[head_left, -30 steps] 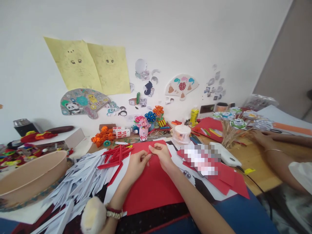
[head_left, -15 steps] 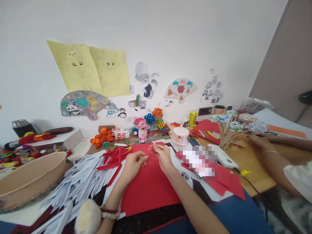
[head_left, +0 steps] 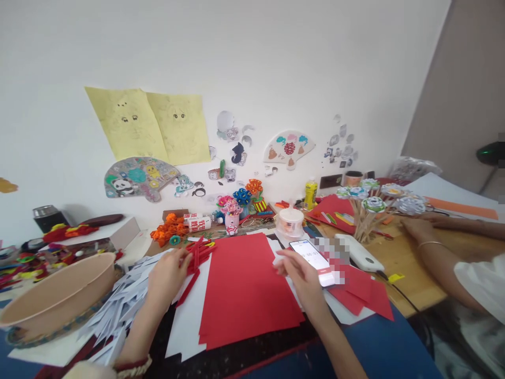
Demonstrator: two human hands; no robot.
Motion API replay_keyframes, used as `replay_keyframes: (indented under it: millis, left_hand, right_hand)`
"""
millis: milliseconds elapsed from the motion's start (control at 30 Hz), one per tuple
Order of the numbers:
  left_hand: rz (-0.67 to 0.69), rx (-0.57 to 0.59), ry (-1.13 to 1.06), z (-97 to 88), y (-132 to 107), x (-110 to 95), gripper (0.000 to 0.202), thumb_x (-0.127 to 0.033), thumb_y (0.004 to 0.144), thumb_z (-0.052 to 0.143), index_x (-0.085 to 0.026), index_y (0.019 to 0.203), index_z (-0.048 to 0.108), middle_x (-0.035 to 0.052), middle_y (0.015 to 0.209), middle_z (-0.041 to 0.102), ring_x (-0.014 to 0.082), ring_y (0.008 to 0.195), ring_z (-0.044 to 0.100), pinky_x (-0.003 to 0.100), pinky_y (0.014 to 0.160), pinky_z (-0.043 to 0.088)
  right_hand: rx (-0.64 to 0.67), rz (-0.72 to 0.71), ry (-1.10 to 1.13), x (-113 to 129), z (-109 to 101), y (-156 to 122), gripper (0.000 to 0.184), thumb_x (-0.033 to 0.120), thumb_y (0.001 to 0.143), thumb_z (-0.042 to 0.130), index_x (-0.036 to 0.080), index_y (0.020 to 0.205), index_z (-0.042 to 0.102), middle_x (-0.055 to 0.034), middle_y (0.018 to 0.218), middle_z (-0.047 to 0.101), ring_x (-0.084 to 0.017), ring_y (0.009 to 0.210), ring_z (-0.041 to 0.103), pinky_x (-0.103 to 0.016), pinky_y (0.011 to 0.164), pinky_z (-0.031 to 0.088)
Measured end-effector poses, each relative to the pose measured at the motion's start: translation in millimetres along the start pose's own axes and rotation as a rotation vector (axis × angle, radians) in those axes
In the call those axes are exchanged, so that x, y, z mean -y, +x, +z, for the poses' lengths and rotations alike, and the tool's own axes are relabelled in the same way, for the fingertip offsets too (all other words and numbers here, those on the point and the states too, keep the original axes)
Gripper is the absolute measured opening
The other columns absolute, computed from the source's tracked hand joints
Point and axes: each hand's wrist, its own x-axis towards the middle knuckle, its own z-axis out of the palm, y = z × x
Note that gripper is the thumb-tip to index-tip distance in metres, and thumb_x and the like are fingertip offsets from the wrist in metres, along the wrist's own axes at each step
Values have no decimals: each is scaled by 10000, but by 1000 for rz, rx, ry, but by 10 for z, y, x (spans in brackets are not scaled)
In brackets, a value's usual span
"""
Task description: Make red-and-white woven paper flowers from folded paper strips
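My left hand (head_left: pixel 168 276) is over the pile of folded red paper strips (head_left: pixel 202 252), fingertips pressed together at its left edge. Whatever lies between those fingers is hidden against the red. Loose and partly spread are the fingers of my right hand (head_left: pixel 302 276), above the right edge of a stack of red paper sheets (head_left: pixel 246 289), with nothing plainly in them. White sheets (head_left: pixel 189 323) stick out beneath the red stack. Left of the red strips lies a heap of folded white paper strips (head_left: pixel 130 295), partly covered by my left forearm.
A lit phone (head_left: pixel 311 255) lies right of my right hand, near a white power bank (head_left: pixel 359 252) with a cable. A round clear container (head_left: pixel 290 223) stands behind. At left is a large beige basket (head_left: pixel 59 289). Another person's arm (head_left: pixel 437 252) rests at the right.
My hands have moved apart from above the red sheets. The left went left to the red strips; the right moved right and its fingers loosened. The phone screen now shows more clearly.
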Motion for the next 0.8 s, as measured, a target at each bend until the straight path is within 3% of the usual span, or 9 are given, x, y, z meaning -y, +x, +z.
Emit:
replay_keyframes:
  millis: [100,233,333,467,633,800]
  left_hand:
    - [-1,-75,207,-2,-10,49,342,-285,890,361,-144,773,650,202,946,657,367,981,559,416,778,391]
    - [54,-93,353,116,-36,-176,332,-131,867,330,-84,883,659,245,973,634,391,999,542,466,799,367]
    - [174,-29,365,268,-20,-459,328,-96,867,347,-110,944,665,191,1002,656,347,1001,562,435,810,369]
    - [317,102,340,524,59,-727,274,-126,880,419,-163,930,686,115,981,691,280,980,597,383,822,380]
    - [314,175,321,758,131,-670,222,-259,874,543,-145,1006,680,144,1054,688,298,1027,592,392,861,382]
    - [270,183,277,762,117,-543,253,-317,885,543,-171,1046,672,128,1098,692,284,1050,592,390,887,363]
  right_hand:
    - [-91,38,-165,-114,-208,-302,361,521,867,524,209,969,672,-77,784,685,-240,760,646,-337,730,518]
    - [-24,48,-352,-185,-211,-509,321,473,890,488,235,988,681,-79,815,706,-256,772,663,-334,684,517]
    - [13,-24,-449,-148,-101,-516,266,393,894,480,248,936,699,-82,923,714,-258,847,669,-344,751,524]
    - [205,-104,-560,-92,26,-470,265,281,901,454,237,1003,695,-87,1057,697,-251,986,648,-364,896,502]
    - [515,-114,-767,-99,67,-454,430,344,850,584,241,1267,600,-60,1366,549,-280,1273,477,-418,1075,380]
    - [598,-132,-910,-104,72,-454,477,421,823,642,261,1271,604,-33,1396,523,-298,1298,455,-431,1081,383]
